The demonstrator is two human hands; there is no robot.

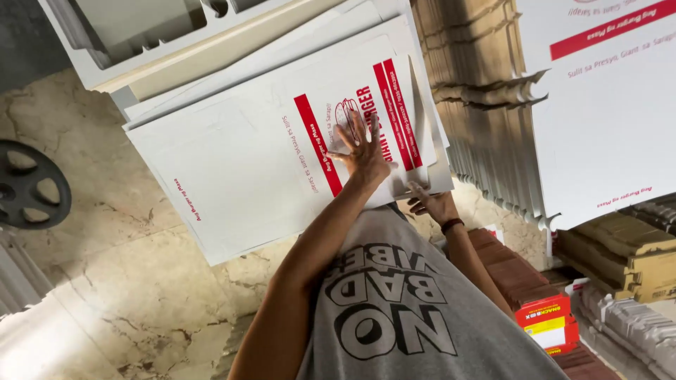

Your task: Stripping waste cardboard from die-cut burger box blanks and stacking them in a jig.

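Note:
A stack of flat white carton blanks (239,162) with red stripes and red print lies tilted in front of me. My left hand (364,149) rests flat on the top blank, fingers spread, over the red print. My right hand (431,204), with a dark band on its wrist, grips the near edge of the blanks from below, fingers curled around it. My grey printed shirt (401,309) fills the bottom of the view.
A tall stack of brown corrugated sheets (479,77) and more white printed blanks (605,105) stand at the right. A white moulded frame (141,35) is at the top left, with a black wheel (28,184) on the marble floor (127,281). A small red and yellow box (548,324) sits at the lower right.

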